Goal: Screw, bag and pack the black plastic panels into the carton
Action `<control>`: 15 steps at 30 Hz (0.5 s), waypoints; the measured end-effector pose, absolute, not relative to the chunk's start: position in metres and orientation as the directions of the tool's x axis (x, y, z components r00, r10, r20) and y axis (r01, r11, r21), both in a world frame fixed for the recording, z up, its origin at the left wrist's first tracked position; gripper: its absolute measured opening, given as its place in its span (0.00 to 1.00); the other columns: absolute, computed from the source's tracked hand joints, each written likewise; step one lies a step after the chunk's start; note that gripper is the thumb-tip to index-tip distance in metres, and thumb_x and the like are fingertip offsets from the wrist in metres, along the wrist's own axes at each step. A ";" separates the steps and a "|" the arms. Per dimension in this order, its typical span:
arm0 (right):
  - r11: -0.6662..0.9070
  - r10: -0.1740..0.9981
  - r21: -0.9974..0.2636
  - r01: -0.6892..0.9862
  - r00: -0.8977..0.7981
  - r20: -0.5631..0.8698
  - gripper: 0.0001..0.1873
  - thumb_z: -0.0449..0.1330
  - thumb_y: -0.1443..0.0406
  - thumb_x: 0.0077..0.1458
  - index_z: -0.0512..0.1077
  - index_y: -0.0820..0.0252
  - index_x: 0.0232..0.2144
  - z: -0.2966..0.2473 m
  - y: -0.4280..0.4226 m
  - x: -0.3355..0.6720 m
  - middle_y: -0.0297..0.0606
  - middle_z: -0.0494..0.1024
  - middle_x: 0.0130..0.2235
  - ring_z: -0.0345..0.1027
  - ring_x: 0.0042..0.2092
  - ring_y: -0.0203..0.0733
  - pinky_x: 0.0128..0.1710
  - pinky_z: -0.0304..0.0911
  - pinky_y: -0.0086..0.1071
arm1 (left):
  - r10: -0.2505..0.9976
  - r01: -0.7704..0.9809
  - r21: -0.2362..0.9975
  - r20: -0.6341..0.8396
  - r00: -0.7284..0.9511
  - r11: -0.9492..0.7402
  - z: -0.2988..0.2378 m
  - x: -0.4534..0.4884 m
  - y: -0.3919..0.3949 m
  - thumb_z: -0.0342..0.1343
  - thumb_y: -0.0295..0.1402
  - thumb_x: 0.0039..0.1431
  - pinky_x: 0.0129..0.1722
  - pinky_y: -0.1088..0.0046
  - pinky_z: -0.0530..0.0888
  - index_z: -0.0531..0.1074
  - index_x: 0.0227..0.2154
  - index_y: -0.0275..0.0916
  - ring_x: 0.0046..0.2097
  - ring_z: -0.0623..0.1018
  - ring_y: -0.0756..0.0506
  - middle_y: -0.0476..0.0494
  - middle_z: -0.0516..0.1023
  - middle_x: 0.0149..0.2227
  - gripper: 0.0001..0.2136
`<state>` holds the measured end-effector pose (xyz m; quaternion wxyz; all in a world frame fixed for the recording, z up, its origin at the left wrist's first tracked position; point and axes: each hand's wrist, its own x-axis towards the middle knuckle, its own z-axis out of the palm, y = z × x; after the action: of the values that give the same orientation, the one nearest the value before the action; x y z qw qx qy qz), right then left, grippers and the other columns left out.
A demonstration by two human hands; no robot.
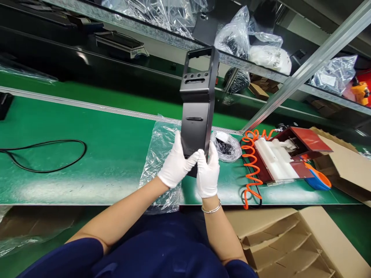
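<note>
A long black plastic housing (195,116) is held upright in front of me, above the green bench. It has a rectangular opening at the top, a row of small holes and two slots. My left hand (177,164), in a white glove, grips its lower left side. Around the lower right edge closes my right hand (208,170), also gloved, with both thumbs meeting near the bottom. A clear plastic bag (159,154) lies flat on the bench under and left of the housing. Just right of it sits a bag of small black parts (226,146).
On the right stand a red and white bench fixture (278,158), a coiled orange air hose (252,166) and a blue-orange roll (318,177). A divided cardboard box (286,243) is below the bench edge. A black cable (49,141) loops at left. Bagged parts fill the overhead shelf (162,29).
</note>
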<state>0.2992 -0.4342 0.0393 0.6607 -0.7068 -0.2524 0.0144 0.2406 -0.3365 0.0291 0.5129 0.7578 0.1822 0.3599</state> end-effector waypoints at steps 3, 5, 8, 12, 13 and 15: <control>-0.041 0.339 -0.906 0.422 0.859 0.385 0.35 0.54 0.49 0.62 0.61 0.62 0.64 0.042 -0.435 0.299 0.48 0.65 0.66 0.61 0.67 0.47 0.69 0.57 0.48 | 0.620 -0.081 0.897 0.364 0.695 -0.435 0.028 0.243 -0.344 0.52 0.54 0.62 0.69 0.53 0.63 0.40 0.71 0.35 0.70 0.61 0.34 0.26 0.54 0.71 0.44; -0.068 0.334 -0.885 0.461 0.846 0.415 0.35 0.53 0.49 0.63 0.60 0.62 0.65 0.043 -0.436 0.299 0.49 0.64 0.66 0.60 0.67 0.47 0.69 0.56 0.48 | 0.616 -0.084 0.883 0.387 0.687 -0.461 0.030 0.245 -0.345 0.49 0.53 0.65 0.68 0.53 0.63 0.41 0.71 0.35 0.70 0.63 0.35 0.26 0.55 0.71 0.41; -0.079 0.332 -0.870 0.487 0.835 0.438 0.35 0.53 0.49 0.63 0.60 0.62 0.65 0.045 -0.437 0.299 0.49 0.65 0.66 0.60 0.67 0.46 0.69 0.57 0.47 | 0.613 -0.099 0.854 0.442 0.655 -0.510 0.034 0.247 -0.343 0.45 0.51 0.67 0.67 0.55 0.65 0.45 0.70 0.34 0.68 0.66 0.37 0.26 0.59 0.69 0.36; -0.051 0.340 -0.869 0.492 0.827 0.448 0.34 0.53 0.49 0.63 0.61 0.61 0.64 0.044 -0.435 0.301 0.47 0.65 0.66 0.61 0.67 0.46 0.69 0.57 0.47 | 0.617 -0.099 0.838 0.469 0.632 -0.536 0.035 0.247 -0.338 0.41 0.49 0.69 0.62 0.58 0.71 0.51 0.67 0.34 0.61 0.74 0.39 0.27 0.67 0.64 0.31; -0.038 0.346 -0.876 0.481 0.829 0.440 0.34 0.54 0.49 0.63 0.61 0.61 0.64 0.043 -0.435 0.302 0.47 0.65 0.66 0.61 0.67 0.46 0.69 0.56 0.47 | 0.622 -0.097 0.845 0.459 0.634 -0.525 0.035 0.245 -0.336 0.42 0.49 0.68 0.62 0.58 0.71 0.52 0.67 0.33 0.60 0.74 0.39 0.27 0.68 0.63 0.31; -0.004 0.362 -0.901 0.433 0.841 0.403 0.34 0.54 0.49 0.62 0.61 0.60 0.64 0.042 -0.434 0.304 0.46 0.65 0.66 0.60 0.67 0.45 0.70 0.55 0.48 | 0.629 -0.118 0.881 0.416 0.657 -0.458 0.035 0.241 -0.333 0.46 0.50 0.67 0.62 0.57 0.71 0.56 0.65 0.33 0.60 0.75 0.38 0.28 0.70 0.62 0.32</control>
<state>0.3044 -0.4343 0.0415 0.6475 -0.7079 -0.2810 -0.0274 0.2411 -0.3334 0.0351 0.4929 0.7652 0.1668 0.3790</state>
